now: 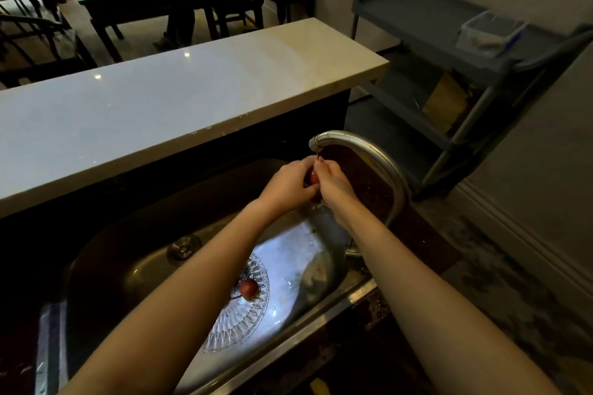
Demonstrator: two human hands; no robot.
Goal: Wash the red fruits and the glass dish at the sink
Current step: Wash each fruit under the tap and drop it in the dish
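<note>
my left hand (290,184) and right hand (333,184) clamped one red fruit (313,179) under the tap (321,139), mid-rinse; next, i judged, came the second fruit (248,288) lying in the glass dish (244,327).

no readable text, labels, brands, numbers, signs

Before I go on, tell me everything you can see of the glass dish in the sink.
The round, clear cut-glass dish lies on the floor of the steel sink. Its rim has a pressed fan-and-petal pattern that glints in the light. One small red fruit rests near its middle. The left forearm crosses in front and hides its left part. Neither hand touches it: the left hand and right hand hold a second red fruit under the tap.
</note>
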